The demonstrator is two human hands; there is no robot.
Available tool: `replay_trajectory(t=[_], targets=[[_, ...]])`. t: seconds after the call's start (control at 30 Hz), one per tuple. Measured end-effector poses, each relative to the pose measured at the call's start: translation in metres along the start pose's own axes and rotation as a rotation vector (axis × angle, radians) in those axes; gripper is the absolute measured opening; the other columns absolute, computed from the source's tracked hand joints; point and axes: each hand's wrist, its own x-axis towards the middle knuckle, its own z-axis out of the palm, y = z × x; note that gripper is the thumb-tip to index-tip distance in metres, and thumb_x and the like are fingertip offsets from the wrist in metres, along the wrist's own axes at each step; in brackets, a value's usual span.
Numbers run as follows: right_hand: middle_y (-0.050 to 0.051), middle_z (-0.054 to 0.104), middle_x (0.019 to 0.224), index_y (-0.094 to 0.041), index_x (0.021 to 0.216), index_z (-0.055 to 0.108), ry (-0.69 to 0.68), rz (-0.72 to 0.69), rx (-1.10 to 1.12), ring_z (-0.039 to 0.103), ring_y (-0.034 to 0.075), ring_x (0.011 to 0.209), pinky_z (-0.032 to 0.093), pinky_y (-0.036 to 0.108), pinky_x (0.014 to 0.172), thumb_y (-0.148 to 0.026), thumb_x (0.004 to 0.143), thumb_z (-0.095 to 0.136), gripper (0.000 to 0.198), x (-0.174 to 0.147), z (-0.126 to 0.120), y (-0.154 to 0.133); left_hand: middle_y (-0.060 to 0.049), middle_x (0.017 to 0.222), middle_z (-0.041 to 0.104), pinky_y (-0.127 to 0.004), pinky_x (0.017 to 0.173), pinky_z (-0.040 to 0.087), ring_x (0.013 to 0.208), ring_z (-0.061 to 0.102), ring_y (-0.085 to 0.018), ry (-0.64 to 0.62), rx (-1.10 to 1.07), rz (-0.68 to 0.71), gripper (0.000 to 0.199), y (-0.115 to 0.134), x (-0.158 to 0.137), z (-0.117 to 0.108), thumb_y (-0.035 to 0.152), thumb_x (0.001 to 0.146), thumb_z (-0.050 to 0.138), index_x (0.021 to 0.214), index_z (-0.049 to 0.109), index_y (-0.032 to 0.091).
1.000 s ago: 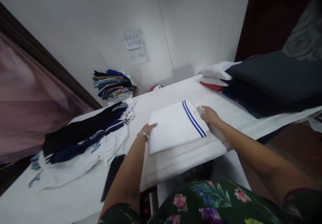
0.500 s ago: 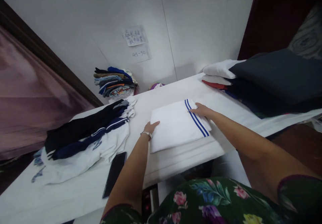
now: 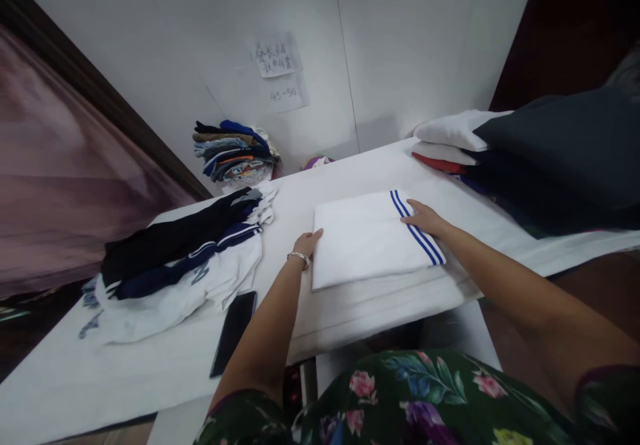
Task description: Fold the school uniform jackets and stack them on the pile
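A folded white garment (image 3: 365, 241) with two blue stripes down its right end lies flat on the white-covered table. My left hand (image 3: 306, 243), with a silver bracelet at the wrist, holds its left edge, thumb on top. At the opposite end, my right hand (image 3: 424, 218) grips the edge beside the stripes, its thumb lying over them. The fingers under the cloth are partly hidden.
On the left lies a heap of black, navy and white clothes (image 3: 165, 238), near a dark phone (image 3: 233, 333). A folded clothes stack (image 3: 237, 151) stands by the wall. Grey, white and dark clothes (image 3: 560, 158) are piled at right. The table's front edge (image 3: 390, 325) is close to my body.
The garment has slid a little to the right with both hands. Its striped end reaches farther right, and the layer that stuck out beyond it no longer shows. My view has shifted slightly.
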Motion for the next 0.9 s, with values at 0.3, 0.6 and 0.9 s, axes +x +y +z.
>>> replay_trajectory(t=[0.3,0.6,0.9], targets=[[0.010,0.051,0.137,-0.016,0.141,0.041,0.023,-0.090,0.049,0.050,0.027,0.123,0.039,0.038,0.105,-0.034,0.076,0.066,0.073,-0.009,0.010,0.001,-0.012,0.132,0.057,-0.035,0.104,0.037,0.122,0.052,-0.027,0.091,0.291,0.180,0.065,0.019,-0.010,-0.004,0.047,0.077,0.065,0.133,0.047,0.018],[0.013,0.050,0.138,-0.014,0.143,0.039,0.004,-0.068,-0.144,0.049,0.029,0.124,0.040,0.039,0.104,-0.038,0.078,0.063,0.073,-0.006,0.010,0.004,-0.005,0.158,0.012,-0.047,0.116,0.014,0.145,0.007,-0.024,-0.091,0.809,0.499,0.069,-0.013,-0.050,0.032,0.059,0.090,0.033,0.148,0.024,0.023],[0.017,0.023,0.153,-0.018,0.143,0.037,0.126,-0.681,-0.641,0.020,0.033,0.141,0.024,0.056,0.108,-0.049,0.092,0.040,0.060,-0.065,0.032,-0.070,-0.007,0.158,0.014,-0.052,0.115,0.015,0.145,0.009,-0.025,-0.042,0.849,0.535,0.071,-0.018,-0.048,0.033,0.060,0.090,0.028,0.149,0.024,0.020]])
